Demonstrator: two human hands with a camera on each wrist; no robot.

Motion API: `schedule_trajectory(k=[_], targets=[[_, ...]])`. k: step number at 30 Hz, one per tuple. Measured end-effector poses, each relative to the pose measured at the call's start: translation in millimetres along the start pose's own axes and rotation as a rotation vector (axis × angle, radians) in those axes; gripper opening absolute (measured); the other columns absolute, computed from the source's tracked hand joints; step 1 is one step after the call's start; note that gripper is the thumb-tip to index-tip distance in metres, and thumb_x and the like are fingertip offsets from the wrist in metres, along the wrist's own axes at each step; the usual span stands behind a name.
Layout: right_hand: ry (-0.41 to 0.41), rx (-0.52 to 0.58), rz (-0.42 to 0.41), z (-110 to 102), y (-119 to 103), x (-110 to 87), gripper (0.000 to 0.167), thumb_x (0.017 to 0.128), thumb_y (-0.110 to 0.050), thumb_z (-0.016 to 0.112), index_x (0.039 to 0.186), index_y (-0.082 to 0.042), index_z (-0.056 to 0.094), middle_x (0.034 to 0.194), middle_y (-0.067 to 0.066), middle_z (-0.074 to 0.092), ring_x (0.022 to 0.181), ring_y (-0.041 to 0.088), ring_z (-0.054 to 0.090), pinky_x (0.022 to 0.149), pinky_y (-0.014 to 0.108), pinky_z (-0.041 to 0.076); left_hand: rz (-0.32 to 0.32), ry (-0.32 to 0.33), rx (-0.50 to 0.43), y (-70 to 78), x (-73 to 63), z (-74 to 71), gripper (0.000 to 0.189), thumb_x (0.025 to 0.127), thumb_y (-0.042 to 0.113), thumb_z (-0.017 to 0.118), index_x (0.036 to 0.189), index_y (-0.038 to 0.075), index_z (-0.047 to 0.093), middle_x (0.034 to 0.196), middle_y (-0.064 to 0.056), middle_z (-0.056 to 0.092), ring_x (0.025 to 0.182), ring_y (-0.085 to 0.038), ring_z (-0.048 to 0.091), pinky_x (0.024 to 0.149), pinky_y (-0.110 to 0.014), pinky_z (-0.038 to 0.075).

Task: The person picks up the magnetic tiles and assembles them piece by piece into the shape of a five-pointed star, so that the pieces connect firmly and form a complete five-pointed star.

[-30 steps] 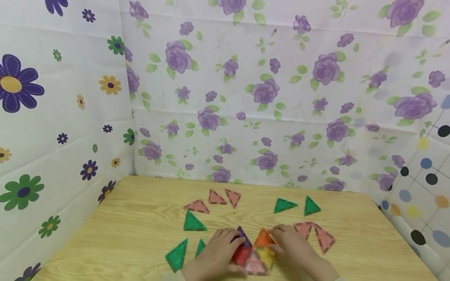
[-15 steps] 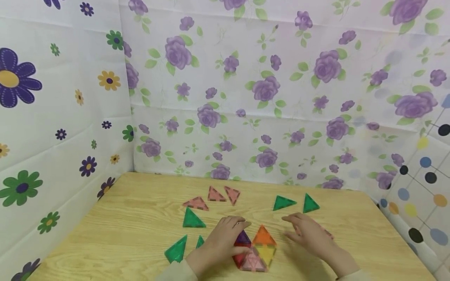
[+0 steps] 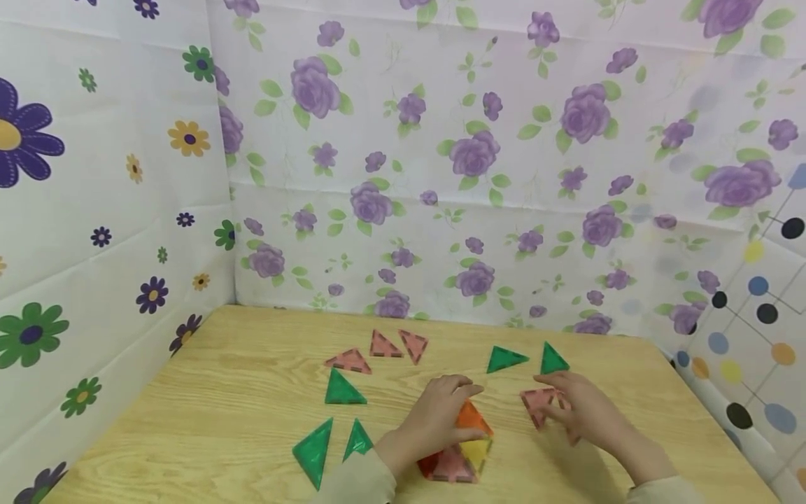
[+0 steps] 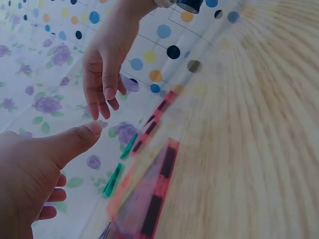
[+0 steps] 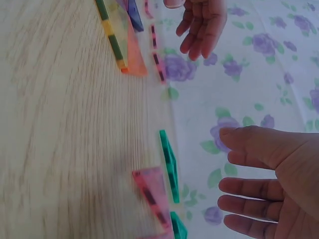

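Note:
My left hand (image 3: pixel 437 413) hovers over a cluster of triangular magnetic tiles, its fingers relaxed around nothing. In the cluster are an orange tile (image 3: pixel 474 418), a yellow tile (image 3: pixel 476 453), a pink tile (image 3: pixel 452 467) and a red tile (image 3: pixel 429 464); the hand hides the rest. My right hand (image 3: pixel 585 409) is above two loose pink triangles (image 3: pixel 535 402) on the right, partly covering them. Its fingers look fairly straight and hold nothing in the right wrist view, where a pink triangle (image 5: pixel 152 191) lies below the hand. Whether it touches a tile in the head view is unclear.
Two green triangles (image 3: pixel 506 358) lie behind the right hand. Several pink triangles (image 3: pixel 384 344) are at the back, left of centre. Several green triangles (image 3: pixel 313 451) lie on the left of the wooden table (image 3: pixel 220 392). Patterned cloth (image 3: pixel 378 175) walls surround the table.
My right hand has left the orange and yellow tiles and moved right, to the loose pink triangles. My left hand has lifted and shifted right over the cluster.

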State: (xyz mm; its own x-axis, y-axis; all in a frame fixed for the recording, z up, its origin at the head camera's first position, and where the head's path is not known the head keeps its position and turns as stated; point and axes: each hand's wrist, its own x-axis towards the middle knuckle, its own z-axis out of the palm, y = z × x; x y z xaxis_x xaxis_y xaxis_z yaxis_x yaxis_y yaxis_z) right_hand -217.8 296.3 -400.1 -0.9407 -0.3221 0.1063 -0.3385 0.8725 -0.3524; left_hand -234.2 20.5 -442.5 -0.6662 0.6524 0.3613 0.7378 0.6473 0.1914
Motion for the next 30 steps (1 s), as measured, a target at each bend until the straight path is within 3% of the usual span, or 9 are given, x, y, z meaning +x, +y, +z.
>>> schedule_trajectory(k=[7,17,21,24,30], targets=[[0.028,-0.015,0.015,0.9,21.2,-8.2,0.051,0.085,-0.03,0.072,0.127,-0.003,0.06,0.123,0.019,0.062,0.111,0.042,0.058,0.087,0.056,0.05,0.009,-0.038,-0.022,10.8,18.1,14.1,0.064,0.084,0.051,0.069,0.137,0.019,0.052,0.134,-0.003,0.053,0.124,-0.017,0.05,0.105,-0.038,0.041],[-0.051,0.008,0.055,6.3,51.8,-13.3,0.058,0.08,-0.022,0.077,0.128,0.004,0.057,0.122,0.026,0.062,0.11,0.045,0.059,0.088,0.057,0.049,0.009,-0.093,0.046,22.3,39.8,36.4,0.067,0.081,0.06,0.065,0.137,0.024,0.052,0.131,0.006,0.056,0.121,-0.011,0.052,0.101,-0.03,0.044],[-0.091,0.05,0.066,8.8,63.5,-17.0,0.058,0.079,-0.022,0.078,0.126,0.006,0.057,0.109,0.017,0.067,0.092,0.026,0.064,0.076,0.041,0.054,0.004,-0.106,0.055,27.9,49.1,45.4,0.067,0.081,0.063,0.064,0.136,0.026,0.052,0.131,0.009,0.056,0.121,-0.009,0.052,0.1,-0.03,0.045],[-0.091,0.06,0.044,11.4,70.3,-20.0,0.06,0.079,-0.029,0.077,0.125,0.005,0.058,0.101,0.008,0.068,0.081,0.011,0.06,0.066,0.029,0.049,-0.004,-0.108,0.037,30.8,55.7,50.9,0.067,0.08,0.062,0.065,0.135,0.026,0.053,0.131,0.01,0.056,0.121,-0.009,0.052,0.1,-0.031,0.045],[-0.067,0.077,0.041,16.6,74.7,-25.7,0.072,0.074,-0.039,0.079,0.129,0.002,0.057,0.111,0.01,0.069,0.09,0.013,0.063,0.077,0.028,0.051,-0.028,-0.13,0.031,34.6,67.0,58.2,0.066,0.08,0.062,0.066,0.135,0.028,0.053,0.128,0.011,0.056,0.12,-0.008,0.052,0.102,-0.03,0.043]])
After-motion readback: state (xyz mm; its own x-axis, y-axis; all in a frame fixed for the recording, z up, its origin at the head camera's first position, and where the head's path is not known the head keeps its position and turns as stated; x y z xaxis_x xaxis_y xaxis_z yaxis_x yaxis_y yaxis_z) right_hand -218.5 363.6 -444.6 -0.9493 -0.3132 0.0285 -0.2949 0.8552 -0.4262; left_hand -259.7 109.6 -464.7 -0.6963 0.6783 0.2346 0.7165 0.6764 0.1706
